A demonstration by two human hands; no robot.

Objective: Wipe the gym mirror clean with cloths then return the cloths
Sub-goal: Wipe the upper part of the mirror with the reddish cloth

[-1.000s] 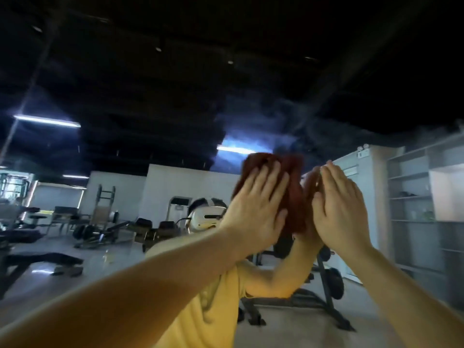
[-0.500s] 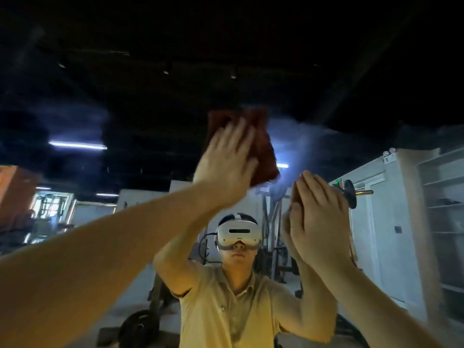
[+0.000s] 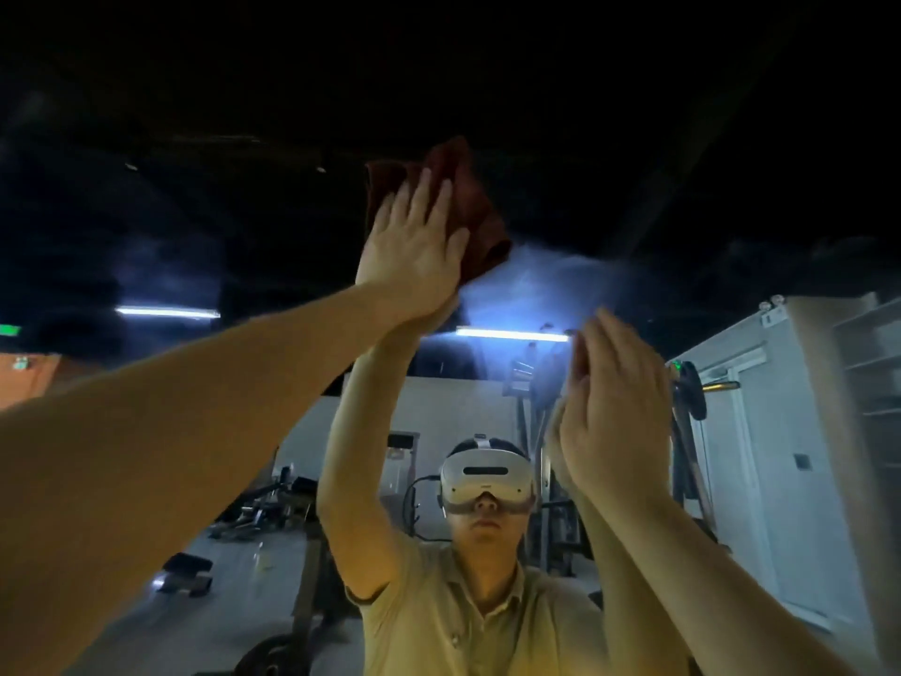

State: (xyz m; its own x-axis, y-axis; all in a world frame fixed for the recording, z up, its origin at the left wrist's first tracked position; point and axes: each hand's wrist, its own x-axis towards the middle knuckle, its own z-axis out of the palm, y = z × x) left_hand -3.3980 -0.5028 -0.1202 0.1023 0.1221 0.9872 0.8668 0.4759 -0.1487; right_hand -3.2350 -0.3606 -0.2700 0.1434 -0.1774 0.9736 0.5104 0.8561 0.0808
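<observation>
Though still pressing red cloth (image 3: 475, 207) to mirror (image 3: 682, 163) with left hand (image 3: 409, 256), fingers straight and close-set, now reaches higher than half a second ago. Leaves cloth bunched, protruding above and right of fingertips. Keeps right hand (image 3: 614, 422) lower, fingers straight, together; cannot tell what lies beneath. Shows smeared haze (image 3: 560, 270) beyond right fingertips.

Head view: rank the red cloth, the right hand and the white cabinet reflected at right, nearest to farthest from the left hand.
1. Red cloth: upper centre, pressed on the mirror under the flat fingers of the left hand.
2. Right hand: lower right, fingers straight, apart from the left.
3. White cabinet: only a reflection, far right.
</observation>
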